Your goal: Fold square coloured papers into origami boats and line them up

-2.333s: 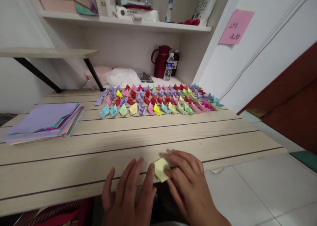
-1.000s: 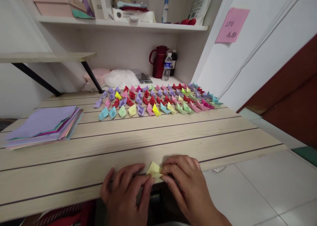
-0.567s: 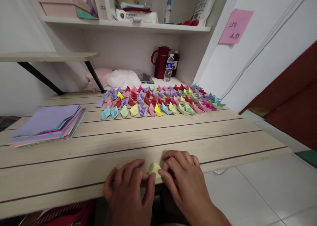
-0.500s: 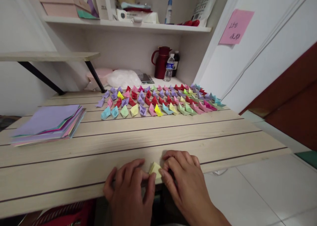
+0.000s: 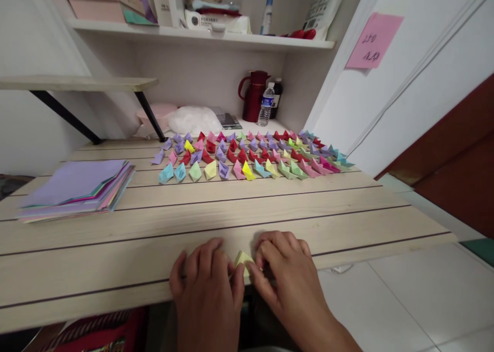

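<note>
Now, yellow paper: the small folded piece sits between your two hands at the near edge of the desk; its peaked end points away from you; your fingers cover much of its lower part, so you cannot tell how it is folded there
Left hand: your left hand pinches the paper's left side, thumb in front and forefinger mostly hidden behind the thumb; the other fingers bend down toward the desk
Right hand: your right hand pinches the paper's right side, thumb tip on its face; the other fingers curl in toward the palm
Paper boats: rows of small folded boats stand across the far part of the desk, well apart from your hands; you see purple, red, pink, blue, green and yellow among them
Paper stack: a loose pile of coloured sheets lies on the desk to your left, a purple sheet on top
Behind the boats: a dark red jug and a clear bottle stand close together; a white plastic bag lies farther left
Wall: a pink note with handwriting hangs on your right
</note>
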The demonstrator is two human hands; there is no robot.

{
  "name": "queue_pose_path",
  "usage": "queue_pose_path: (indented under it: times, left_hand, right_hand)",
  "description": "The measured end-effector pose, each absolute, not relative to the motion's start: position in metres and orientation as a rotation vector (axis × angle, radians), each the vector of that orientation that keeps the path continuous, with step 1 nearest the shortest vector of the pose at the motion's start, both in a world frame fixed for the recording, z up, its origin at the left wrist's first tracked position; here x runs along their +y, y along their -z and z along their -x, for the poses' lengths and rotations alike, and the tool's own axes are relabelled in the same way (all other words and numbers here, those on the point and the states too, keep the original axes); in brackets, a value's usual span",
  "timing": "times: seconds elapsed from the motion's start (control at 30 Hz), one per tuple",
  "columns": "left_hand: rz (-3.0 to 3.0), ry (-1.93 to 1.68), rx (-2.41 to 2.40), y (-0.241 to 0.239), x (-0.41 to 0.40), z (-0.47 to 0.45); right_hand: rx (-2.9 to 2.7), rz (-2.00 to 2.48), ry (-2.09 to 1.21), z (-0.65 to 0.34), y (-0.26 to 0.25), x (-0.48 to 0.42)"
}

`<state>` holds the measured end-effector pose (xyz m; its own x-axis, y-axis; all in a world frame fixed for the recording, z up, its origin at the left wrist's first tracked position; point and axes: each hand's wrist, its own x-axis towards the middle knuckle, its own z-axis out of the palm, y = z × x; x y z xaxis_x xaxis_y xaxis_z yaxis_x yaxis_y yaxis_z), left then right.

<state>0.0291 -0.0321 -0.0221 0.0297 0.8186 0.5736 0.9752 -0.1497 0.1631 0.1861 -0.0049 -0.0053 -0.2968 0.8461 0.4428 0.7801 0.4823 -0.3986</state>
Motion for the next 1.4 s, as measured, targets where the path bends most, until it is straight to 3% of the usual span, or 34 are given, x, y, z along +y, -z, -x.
queue_pose_path:
  times: [0.3,0.6,0.73,0.9,1.2,1.4]
  left_hand:
    - [1.998,0.715,-1.724,0.029,-0.032,-0.02]
    - [1.898,1.02,-1.483,0.036,-0.057,-0.002]
    - [2.043,0.863,-1.382,0.035,-0.059,-0.015]
    - [2.13,0.567,-1.492,0.048,-0.059,-0.013]
    - [2.094,0.706,-1.64,0.053,-0.061,-0.021]
    - [2.098,0.546,-1.547,0.059,-0.06,-0.017]
  right_hand:
    - [-2.122,1.391,-0.176,-0.185,0.001,-0.002]
    - [-2.233,1.416,-0.322,-0.189,-0.01,0.009]
    - [-2.215,1.405,-0.302,-0.188,-0.007,0.007]
    - [-2.154,1.32,-0.213,-0.193,0.002,0.007]
    - [-2.011,1.104,0.181,-0.222,0.019,-0.021]
    - [-2.241,0.899,0.356,-0.2,0.046,-0.039]
